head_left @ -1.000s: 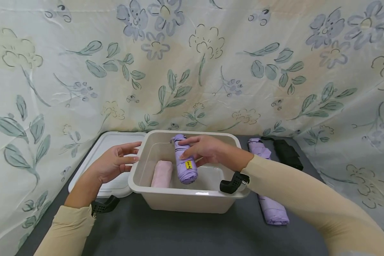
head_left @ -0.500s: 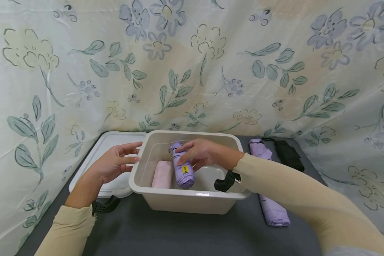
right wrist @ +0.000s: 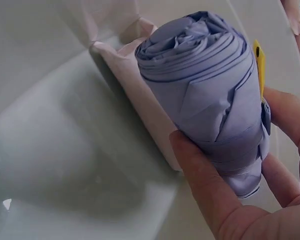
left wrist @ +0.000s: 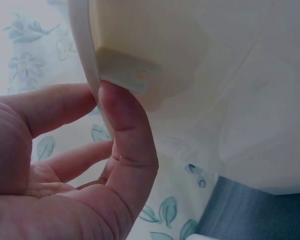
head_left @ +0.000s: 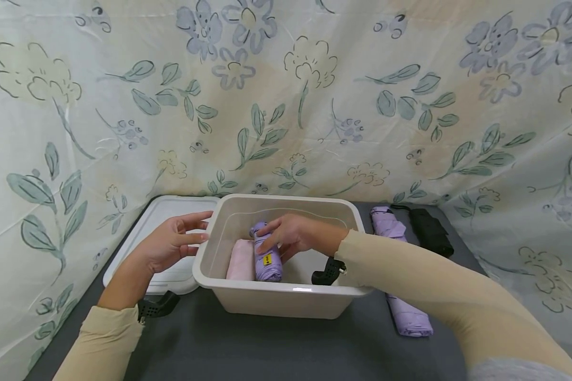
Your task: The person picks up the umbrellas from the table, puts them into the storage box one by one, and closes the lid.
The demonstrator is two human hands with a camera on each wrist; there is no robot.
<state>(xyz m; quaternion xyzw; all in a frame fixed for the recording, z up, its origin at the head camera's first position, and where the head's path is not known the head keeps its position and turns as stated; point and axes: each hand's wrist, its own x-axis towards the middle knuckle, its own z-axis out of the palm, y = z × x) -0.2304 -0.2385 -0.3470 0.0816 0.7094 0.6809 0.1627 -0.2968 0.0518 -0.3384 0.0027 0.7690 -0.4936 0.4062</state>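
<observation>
My right hand [head_left: 293, 237] grips a tightly rolled lilac fabric bundle [head_left: 268, 259] with a yellow tag, inside a beige plastic bin [head_left: 276, 300]. In the right wrist view, the thumb and fingers hold the sides of this lilac roll [right wrist: 205, 100], its coiled end pointing up. Close to its left lies a pale pink roll [head_left: 241, 260] in the bin. My left hand [head_left: 169, 243] is at the bin's left rim. The left wrist view shows a curled digit under the rim [left wrist: 82, 45], beside a small notched tab, and another against its outer side.
A white lid [head_left: 164, 283] lies left of the bin, partly behind my left hand. On the dark tabletop [head_left: 267, 349] to the right are another lilac roll [head_left: 407, 315], partly hidden by my sleeve, and a black folded bundle [head_left: 429, 230]. A floral sheet [head_left: 286, 106] hangs behind.
My right hand has lowered the lilac roll deeper into the bin and shifted it left, close against the pink roll. The left hand has stayed at the rim.
</observation>
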